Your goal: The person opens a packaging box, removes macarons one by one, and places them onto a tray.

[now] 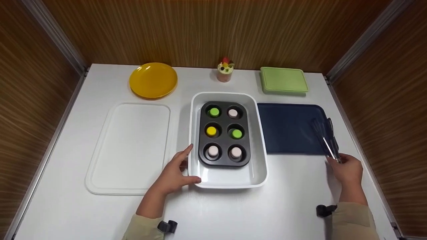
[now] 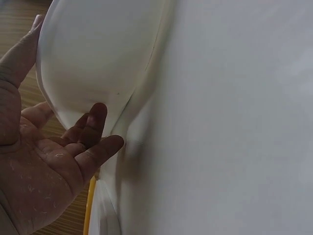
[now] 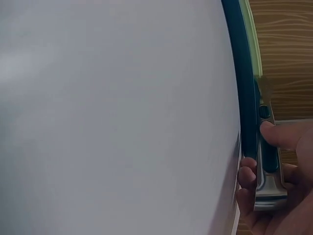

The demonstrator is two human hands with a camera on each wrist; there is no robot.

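My left hand (image 1: 173, 175) is at the near left corner of a white rectangular tub (image 1: 262, 163), thumb on the rim and index finger along the outer left wall. In the left wrist view its other fingers are loosely bent beside the tub's wall (image 2: 98, 54). A dark muffin tin (image 1: 224, 140) lies inside the tub, with small green, yellow and pale pink round pieces in its cups. On the right, my right hand (image 1: 347, 168) grips metal tongs (image 1: 328, 143) by the joined end, thumb on the dark inlay of the handle (image 3: 269, 154). The tongs' tips point away over a navy tray.
The navy tray (image 1: 287, 128) lies right of the tub, a white lid (image 1: 133, 146) left of it. At the back stand a yellow plate (image 1: 153, 80), a dessert cup (image 1: 225, 71) and a green lidded box (image 1: 284, 80). Wood-patterned walls (image 1: 206, 33) border the white table.
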